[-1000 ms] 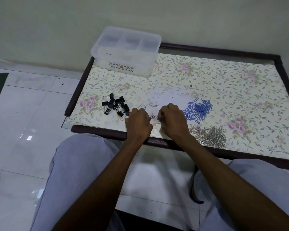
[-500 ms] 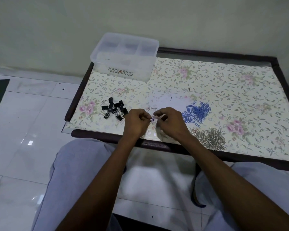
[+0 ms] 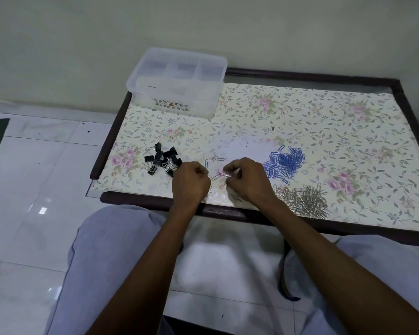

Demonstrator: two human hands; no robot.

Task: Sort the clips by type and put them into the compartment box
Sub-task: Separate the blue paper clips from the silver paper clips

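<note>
Floral-papered worktop [image 3: 300, 122], dark wood rim. Far left corner: translucent plastic compartment box [image 3: 177, 81]. Left: black binder clips [image 3: 163, 160]. Right: blue paper clips [image 3: 284, 163]; silver paper clips [image 3: 305, 201] near edge. Centre: right hand [image 3: 247, 180] pinching a silver clip [image 3: 224, 175]; left hand [image 3: 191, 182] fingers curled, contents indiscernible.

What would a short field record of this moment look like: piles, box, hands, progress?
binder clips: black pile on the table's left part
blue paper clips: pile right of the hands
silver paper clips: pile near the front edge, right
loose clips: a few unsorted ones in the middle
compartment box: clear, at the far left corner; contents unclear
left hand: fingers curled, what it holds is hidden
right hand: pinches a silver clip
progress: three piles made, loose clips remain
</note>
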